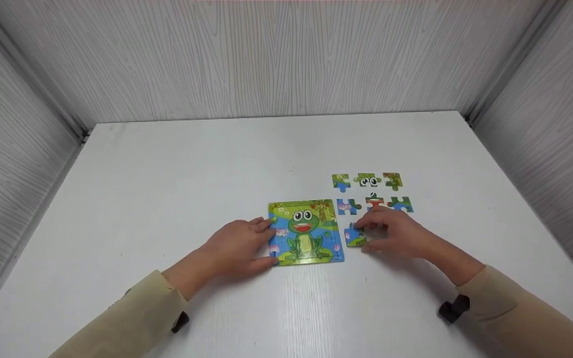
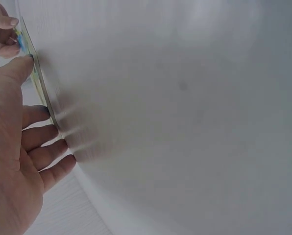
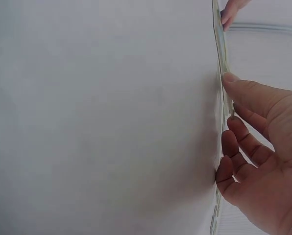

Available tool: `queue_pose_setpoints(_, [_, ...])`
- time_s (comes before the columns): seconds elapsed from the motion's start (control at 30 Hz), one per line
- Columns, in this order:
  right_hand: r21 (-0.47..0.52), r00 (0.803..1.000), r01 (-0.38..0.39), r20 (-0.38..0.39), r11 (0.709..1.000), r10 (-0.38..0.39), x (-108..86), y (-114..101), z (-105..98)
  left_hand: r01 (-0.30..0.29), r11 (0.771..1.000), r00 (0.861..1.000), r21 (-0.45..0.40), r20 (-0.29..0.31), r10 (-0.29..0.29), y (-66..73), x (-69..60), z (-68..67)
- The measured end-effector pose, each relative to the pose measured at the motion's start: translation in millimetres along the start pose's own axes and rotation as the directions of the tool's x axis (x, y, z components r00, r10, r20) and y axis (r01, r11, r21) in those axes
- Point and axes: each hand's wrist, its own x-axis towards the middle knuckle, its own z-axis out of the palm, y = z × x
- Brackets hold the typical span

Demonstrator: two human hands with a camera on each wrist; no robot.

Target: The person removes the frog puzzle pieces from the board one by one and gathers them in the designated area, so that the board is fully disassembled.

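Observation:
A square frog puzzle board (image 1: 305, 245) lies flat on the white table. Along its left edge rests my left hand (image 1: 239, 247), with its fairly straight fingers and thumb touching the rim; the left wrist view also shows the fingertips (image 2: 58, 128) at that edge. Just right of the board, my right hand (image 1: 398, 233) pinches a blue and green puzzle piece (image 1: 354, 237) between thumb and fingers. In the right wrist view this piece looks slightly raised and tilted, seen nearly edge-on. The right fingers partly cover a red-mouth piece (image 1: 374, 200) behind them.
Several loose puzzle pieces lie in rows beyond my right hand, among them an eyes piece (image 1: 367, 180), a brown and green corner piece (image 1: 392, 180) and a pink-flower piece (image 1: 346, 206). Grained panels (image 1: 276, 59) stand behind and beside the white table (image 1: 192, 164).

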Motion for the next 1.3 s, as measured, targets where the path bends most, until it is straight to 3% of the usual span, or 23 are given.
queue_pose_setpoints(0.4, [-0.023,0.999,-0.045,0.013,0.999,0.045,3.3,-0.6,3.3,-0.03,1.0,0.999,0.006,-0.029,0.03,-2.2,-1.5,-0.5])
queue_pose_setpoints(0.93, [-0.002,0.999,-0.033,0.017,0.999,0.033,1.9,2.5,1.5,0.004,1.0,1.0,0.001,-0.003,-0.004,-2.7,-0.5,2.4])
queue_pose_setpoints(1.17, [0.008,1.0,0.023,-0.01,1.0,-0.023,1.1,-1.8,-3.5,-0.018,1.0,0.999,-0.009,-0.035,0.017,-3.5,0.3,3.8])
queue_pose_setpoints(1.3, [0.005,0.998,0.06,-0.016,0.998,-0.06,4.7,-10.2,-5.6,-0.006,1.0,1.0,-0.006,-0.02,0.006,-3.8,-0.1,3.5])
